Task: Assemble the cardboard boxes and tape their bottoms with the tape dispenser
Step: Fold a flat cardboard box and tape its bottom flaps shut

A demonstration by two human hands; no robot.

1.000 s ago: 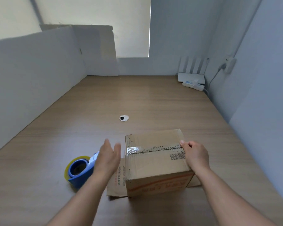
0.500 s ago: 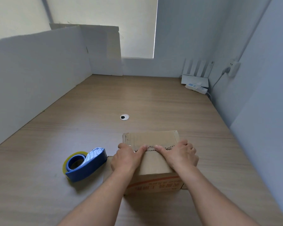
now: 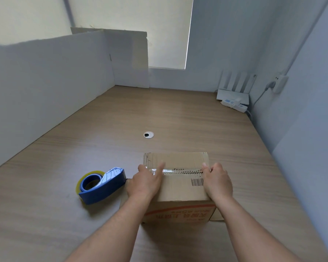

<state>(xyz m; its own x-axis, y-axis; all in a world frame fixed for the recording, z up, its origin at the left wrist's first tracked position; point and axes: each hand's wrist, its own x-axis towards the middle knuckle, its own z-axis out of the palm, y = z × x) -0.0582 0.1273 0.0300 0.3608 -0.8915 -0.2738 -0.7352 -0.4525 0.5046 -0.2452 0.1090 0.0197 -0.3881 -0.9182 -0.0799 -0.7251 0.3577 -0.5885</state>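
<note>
A brown cardboard box stands on the wooden desk with its closed flaps facing up. A strip of clear tape runs along the seam, above a printed barcode. My left hand lies on the left end of the tape, its index finger stretched flat along the strip. My right hand is at the right end, thumb on the tape and fingers bent over the box's right edge. The blue tape dispenser with its yellowish roll lies on the desk just left of the box, untouched.
A round cable grommet sits in the desk beyond the box. A white router and power strip stand in the far right corner. White partition boards wall the left side, and a grey wall runs close along the right.
My hands slid apart from the middle of the seam to its two ends. A second ago the left hand was off the box, near the dispenser.
</note>
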